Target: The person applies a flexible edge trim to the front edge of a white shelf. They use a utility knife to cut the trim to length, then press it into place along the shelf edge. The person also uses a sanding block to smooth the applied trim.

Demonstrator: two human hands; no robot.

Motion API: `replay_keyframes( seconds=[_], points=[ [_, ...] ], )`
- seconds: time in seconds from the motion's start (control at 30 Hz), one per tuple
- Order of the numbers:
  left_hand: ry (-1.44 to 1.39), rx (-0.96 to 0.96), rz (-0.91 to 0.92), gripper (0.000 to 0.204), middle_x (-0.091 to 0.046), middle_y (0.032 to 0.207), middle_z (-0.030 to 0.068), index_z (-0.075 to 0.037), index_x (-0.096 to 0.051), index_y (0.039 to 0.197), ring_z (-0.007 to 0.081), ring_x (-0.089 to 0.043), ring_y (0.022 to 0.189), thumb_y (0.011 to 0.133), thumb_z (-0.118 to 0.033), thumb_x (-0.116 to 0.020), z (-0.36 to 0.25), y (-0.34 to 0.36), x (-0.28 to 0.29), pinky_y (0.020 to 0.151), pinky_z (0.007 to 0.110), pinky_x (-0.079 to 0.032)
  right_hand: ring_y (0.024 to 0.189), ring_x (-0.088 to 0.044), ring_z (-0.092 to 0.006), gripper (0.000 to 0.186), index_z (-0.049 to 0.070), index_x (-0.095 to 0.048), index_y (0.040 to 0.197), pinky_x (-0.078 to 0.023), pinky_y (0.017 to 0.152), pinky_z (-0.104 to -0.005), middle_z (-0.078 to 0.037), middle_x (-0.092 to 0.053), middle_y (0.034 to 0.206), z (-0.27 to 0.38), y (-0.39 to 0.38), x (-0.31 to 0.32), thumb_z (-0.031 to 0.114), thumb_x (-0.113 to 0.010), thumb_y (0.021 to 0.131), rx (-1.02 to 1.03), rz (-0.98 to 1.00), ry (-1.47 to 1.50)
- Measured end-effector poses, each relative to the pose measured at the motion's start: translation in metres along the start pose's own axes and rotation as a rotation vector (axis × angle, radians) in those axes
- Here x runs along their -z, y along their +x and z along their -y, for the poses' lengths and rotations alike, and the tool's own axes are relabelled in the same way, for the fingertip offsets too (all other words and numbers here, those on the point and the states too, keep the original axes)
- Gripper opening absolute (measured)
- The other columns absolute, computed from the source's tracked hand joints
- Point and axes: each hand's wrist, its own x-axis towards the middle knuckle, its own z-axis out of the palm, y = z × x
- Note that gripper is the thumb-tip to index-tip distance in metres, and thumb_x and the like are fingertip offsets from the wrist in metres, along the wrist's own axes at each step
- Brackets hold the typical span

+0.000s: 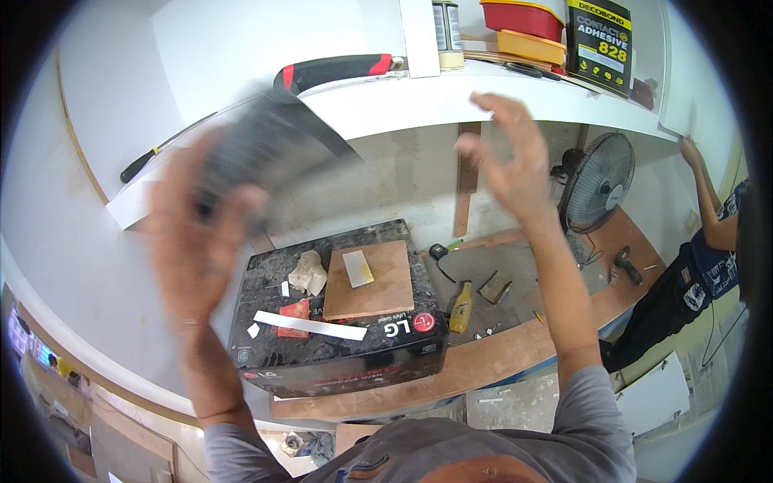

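My left hand [197,233], blurred by motion, is raised at the left with its fingers round the edge of a dark grey rectangular sheet [282,145]. The sheet is tilted in front of the white shelf and is smeared too. To the right, my right hand [511,157] hangs in the air below the shelf edge, fingers apart and holding nothing. Behind the sheet, a black and red tool handle [338,72] lies on the shelf. A black and yellow screwdriver [161,153] rests farther left.
A black cardboard box [346,374] carries a wooden board [394,302], crumpled cloth [307,274] and a white strip [310,325]. Right of it are a yellow bottle [461,306], a fan [600,185] and a drill [628,266]. Another person [684,274] stands at the far right.
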Motion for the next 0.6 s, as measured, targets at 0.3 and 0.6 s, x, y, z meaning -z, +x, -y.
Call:
replay_keyframes(
  seconds=[0.3,0.6],
  points=[
    [0.858,-0.141,-0.068,0.024,-0.070,0.109,0.0154,-0.011,-0.066,0.120,0.0376,-0.069,0.102,0.096,-0.013,-0.061,0.161,0.164,-0.041,0.086,0.052,-0.054,0.088,-0.068,-0.0277,0.038,0.008,-0.074,0.101,-0.047,0.075,-0.0421,-0.006,-0.072,0.094,-0.049,0.057,-0.048,0.041,-0.083,0.085,0.124,-0.085,-0.299],
    [0.660,0.029,0.377,0.049,-0.066,0.131,0.0195,-0.009,-0.061,0.138,0.0386,-0.063,0.125,0.089,-0.012,-0.065,0.170,0.160,-0.146,0.105,0.055,-0.048,0.084,-0.067,-0.0274,0.028,0.008,-0.075,0.095,-0.050,0.074,-0.0401,-0.008,-0.070,0.091,-0.043,0.066,-0.051,0.034,-0.082,0.088,0.056,-0.110,-0.299]
  ],
)
